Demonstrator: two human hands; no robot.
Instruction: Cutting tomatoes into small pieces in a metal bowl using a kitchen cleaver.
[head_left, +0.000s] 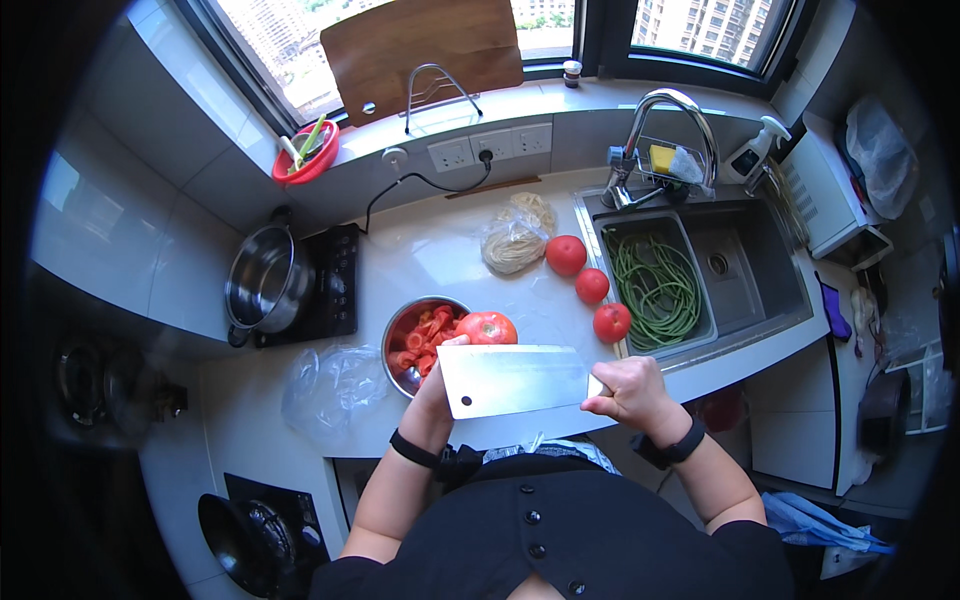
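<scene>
My right hand (634, 390) grips the pale handle of a cleaver (517, 379), whose broad steel blade lies flat to the view and points left. My left hand (431, 397) is partly hidden behind the blade. Its fingertips show against a large tomato (487, 328), which it appears to hold at the right rim of a steel bowl (389, 326). Inside the bowl are cut tomato pieces (427, 330) and what looks like a metal spoon. Three whole tomatoes (592, 286) sit on the counter, left of the sink.
Green yard-long beans (652, 292) fill a tub in the left sink basin, under the faucet (671, 97). Bagged noodles (514, 244) lie on the counter (420, 255). A steel pot (262, 277) stands on an induction cooker (337, 285). A plastic bag (334, 390) rests left of the bowl.
</scene>
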